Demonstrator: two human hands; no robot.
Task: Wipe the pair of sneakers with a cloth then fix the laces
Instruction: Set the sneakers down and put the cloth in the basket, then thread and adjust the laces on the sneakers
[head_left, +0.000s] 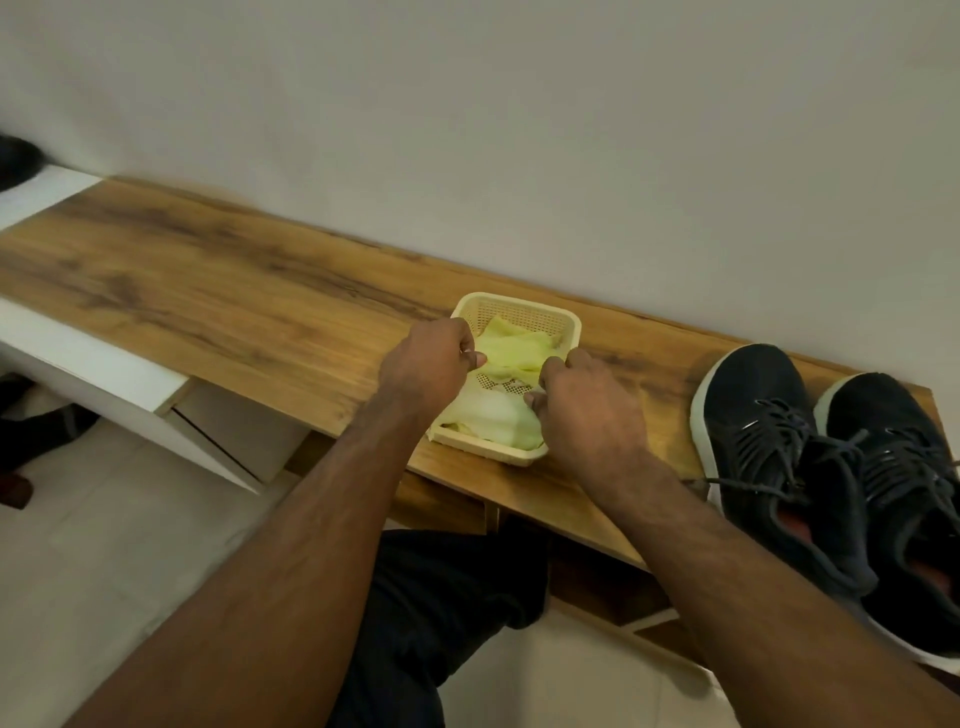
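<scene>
Lifting the pale yellow-green folded cloth (511, 349) too quickly could drag the light cream perforated plastic basket (563, 318) off the near edge of the wooden shelf (218, 291), since the basket sits close to that edge. Left hand (428, 361) and right hand (579, 400) each pinch the cloth, which lies inside the basket directly beneath the fingers. The pair of dark navy mesh sneakers (831, 467), laces loose, rests to the right, apart from both hands.

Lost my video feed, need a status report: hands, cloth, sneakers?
Left hand and right hand both pinch the yellow cloth in the basket. Sneakers untouched at right, laces loose. Nothing in the way.
</scene>
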